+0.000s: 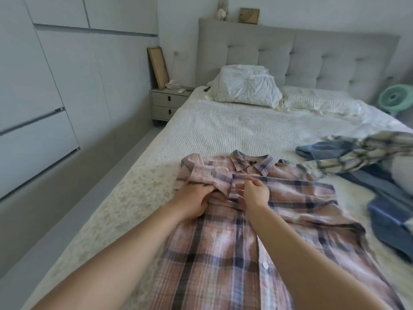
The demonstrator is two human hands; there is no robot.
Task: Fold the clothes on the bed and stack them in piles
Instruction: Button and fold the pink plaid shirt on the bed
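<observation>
The bed (223, 130) has a ribbed white cover. A pink plaid shirt (223, 242) lies flat at 6 o'clock, collar toward the headboard. At 3 o'clock there's a heap of clothes (357, 157), jeans and a pale plaid. Two pillows (245, 88) up at 12.

your left hand (194, 199) hides its fingertips in the pink plaid shirt (223, 253); the shirt's hem runs off frame; the clothes pile (357, 157) blurs at right

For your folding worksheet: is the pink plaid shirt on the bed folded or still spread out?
Mostly spread out. The pink plaid shirt lies flat, collar up; only one sleeve is folded in, gripped by the left hand and right hand.
</observation>
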